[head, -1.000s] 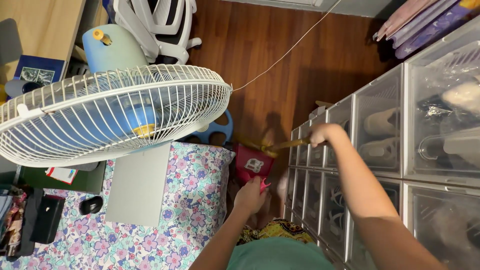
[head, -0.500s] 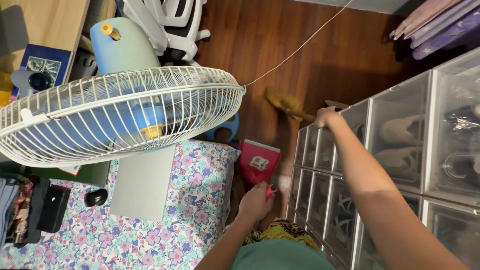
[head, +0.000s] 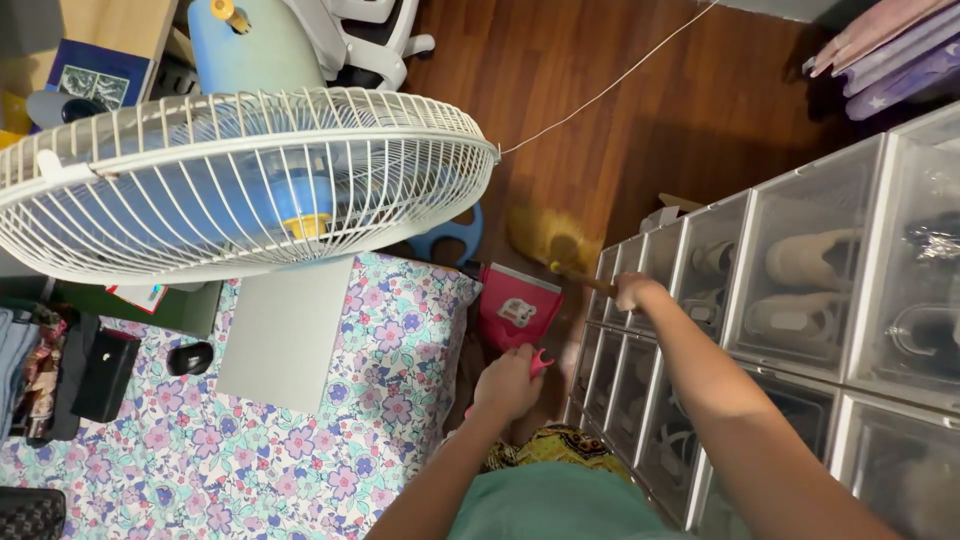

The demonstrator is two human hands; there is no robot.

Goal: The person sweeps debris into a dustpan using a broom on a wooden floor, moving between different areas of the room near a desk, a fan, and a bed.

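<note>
**Down in the gap by the drawers: broom and dustpan close together**

On the floor [head: 640,130] between the bed [head: 330,440] and the stack of clear drawers [head: 800,290], both hands are busy. The right hand [head: 632,291] is clamped around a brown broom handle, fingers fully wrapped. From that fist the handle runs out toward ten o'clock, and the broom [head: 545,240] ends in a yellowish head, blurred, lying on the dark wood. Its long axis slants from the hand up and leftward across the picture.

The left hand [head: 508,382] is shut on the pink grip of a dustpan [head: 517,305]. The pan sits at about twelve o'clock from that hand, its mouth tilted toward the bristles. The bristles lie at roughly one o'clock from the pan, just beside its upper edge; I cannot tell whether they touch it. The right hand is the nearer one to the broom head, the left nearer the pan.

The dustpan is red-pink plastic with a pale sticker on its back face and a lighter rim. The broom head looks soft and straw-coloured.

A white fan [head: 230,180] on a blue body hangs over the flowered bedcover at nine o'clock, a thin cord [head: 610,85] trailing from its cage across the floor.
</note>
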